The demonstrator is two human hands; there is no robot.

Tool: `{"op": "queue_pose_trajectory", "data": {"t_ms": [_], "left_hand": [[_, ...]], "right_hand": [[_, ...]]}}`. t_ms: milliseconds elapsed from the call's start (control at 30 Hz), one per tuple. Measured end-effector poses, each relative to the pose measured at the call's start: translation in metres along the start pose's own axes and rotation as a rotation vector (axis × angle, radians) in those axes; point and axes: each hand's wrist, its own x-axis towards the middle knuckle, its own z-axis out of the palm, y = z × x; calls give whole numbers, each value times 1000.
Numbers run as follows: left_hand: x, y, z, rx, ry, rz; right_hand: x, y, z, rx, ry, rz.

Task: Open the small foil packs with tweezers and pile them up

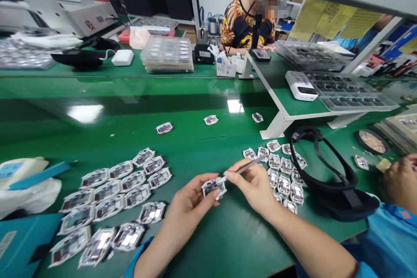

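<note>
My left hand [190, 202] is closed on a small white-framed electronic module [213, 186], thumb across its front and fingers behind. In my right hand [252, 186] is a slim grey tool, apparently a pair of tweezers [249, 164], pinched between thumb and fingers. Its lower end meets the module's upper right corner, where something small and whitish shows; I cannot make out what it is. Rows of similar modules [109, 206] lie to the left of my left hand. Another group of modules [284, 185] lies just beyond my right forearm.
Black head-strap gear [339, 191] lies right of my right arm, beside a co-worker's hand [402, 182]. A white-legged raised shelf [275, 95] carries a white power bank [301, 86] and clear trays. A teal case [26, 243] is at left. Another person [247, 21] sits opposite.
</note>
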Motion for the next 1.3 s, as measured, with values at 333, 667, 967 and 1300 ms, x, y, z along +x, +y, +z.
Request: {"op": "queue_pose_trajectory", "data": {"t_ms": [333, 667, 967, 1300], "left_hand": [[-1, 2, 0, -57, 12, -40], [1, -3, 7, -125, 76, -23], [1, -7, 5, -182, 107, -104], [-3, -1, 7, -275, 44, -119]], "right_hand": [[-1, 3, -2, -60, -15, -35], [-7, -3, 2, -155, -2, -81], [-7, -6, 2, -210, -34, -185], [-3, -2, 0, -132, -42, -111]]}}
